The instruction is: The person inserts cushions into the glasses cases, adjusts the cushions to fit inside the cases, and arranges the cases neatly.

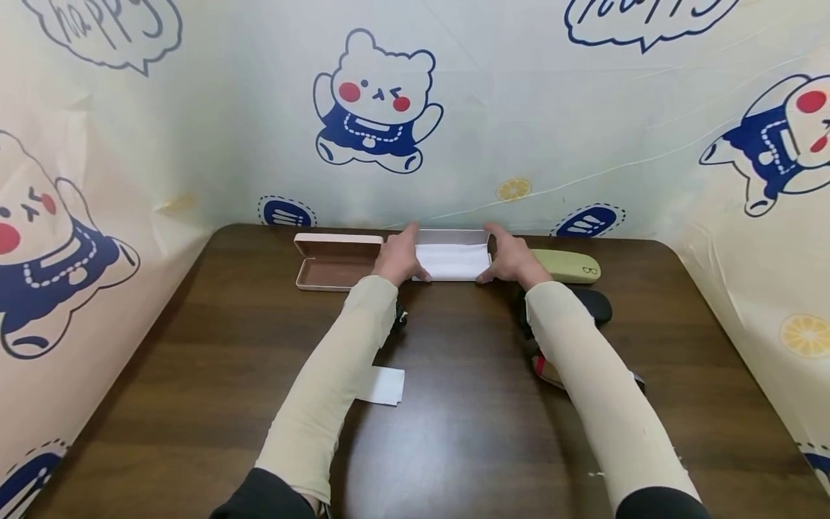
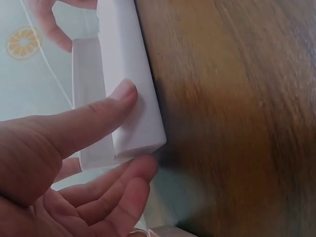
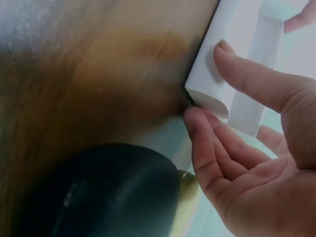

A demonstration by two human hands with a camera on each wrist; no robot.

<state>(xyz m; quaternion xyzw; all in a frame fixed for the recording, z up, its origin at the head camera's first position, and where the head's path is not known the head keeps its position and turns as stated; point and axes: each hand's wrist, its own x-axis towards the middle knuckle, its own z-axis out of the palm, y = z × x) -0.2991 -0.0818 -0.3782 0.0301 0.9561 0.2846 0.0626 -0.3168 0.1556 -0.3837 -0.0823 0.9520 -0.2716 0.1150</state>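
At the back of the table stands a white glasses case (image 1: 452,262), its lid raised toward the wall. My left hand (image 1: 397,258) holds its left end, and my right hand (image 1: 511,259) holds the right end. In the left wrist view, the thumb lies across the white case (image 2: 131,59) with the other fingers around its end. The right wrist view has that thumb on the front of the white case (image 3: 234,34) and fingertips at its lower corner. Left of it is an open pink glasses case (image 1: 340,265) with a brown inside.
A closed green glasses case (image 1: 570,266) lies right of my right hand. Nearer are a black case (image 1: 593,305) and a red-and-tan item (image 1: 548,371), partly under my right forearm. White folded cloth or paper (image 1: 384,386) lies beside my left forearm. A patterned wall covering (image 1: 467,144) rises behind the table.
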